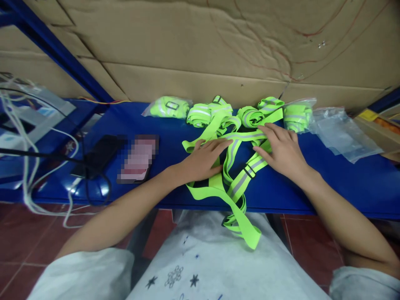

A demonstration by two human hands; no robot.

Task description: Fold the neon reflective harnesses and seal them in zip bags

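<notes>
A tangle of neon-yellow reflective strap (239, 187) with grey stripes and black slide buckles lies on the blue tabletop, one end hanging over the front edge. My left hand (204, 160) rests palm down on the tangle's left side, fingers stretched to the right. From the other side, my right hand (283, 152) touches the strap with extended fingers, its thumb apart from them. One striped length runs between both hands. Parts of the strap under the palms are hidden. Just behind are rolled strap bundles (200, 114) and another coil (250, 116).
Bagged straps (170, 107) stand at the back left, with another bagged roll (298, 116) at right. Clear plastic bags (346, 133) lie farther right. A phone (139, 160), a black device (100, 154) and white cables (28, 166) occupy the left. Cardboard (187, 46) backs the table.
</notes>
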